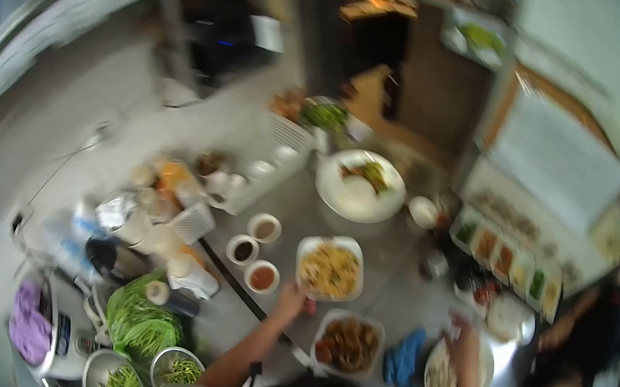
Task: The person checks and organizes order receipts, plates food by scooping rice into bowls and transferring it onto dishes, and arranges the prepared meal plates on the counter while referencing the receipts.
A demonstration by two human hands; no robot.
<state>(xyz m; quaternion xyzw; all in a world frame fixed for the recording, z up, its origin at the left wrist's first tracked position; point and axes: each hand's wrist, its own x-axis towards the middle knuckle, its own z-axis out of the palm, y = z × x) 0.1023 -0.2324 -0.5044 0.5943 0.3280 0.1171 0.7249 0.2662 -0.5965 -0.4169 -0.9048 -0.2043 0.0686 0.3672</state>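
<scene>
My left hand (291, 303) is closed at the lower left corner of a square white container (357, 286) of yellow food with darker bits. A small red spot shows beside my fingers, too blurred to name. On the right, my right hand (466, 343) is raised over a round white bowl (490, 376) of pale food; motion smears its fingers. Between my arms are a second square white container (316, 354) with brown pieces in sauce and a crumpled blue cloth or glove (402, 361). Three small cups hold brown sauce (265, 228), dark sauce (242, 250) and reddish sauce (262, 277).
A large white plate (357, 208) with greens stands farther back. Bottles and baskets (192, 222) crowd the left, above leafy greens (142, 321) and metal bowls (180, 353) of cut greens. Trays of toppings (519, 269) line the right. Another person (590, 342) is at the right edge.
</scene>
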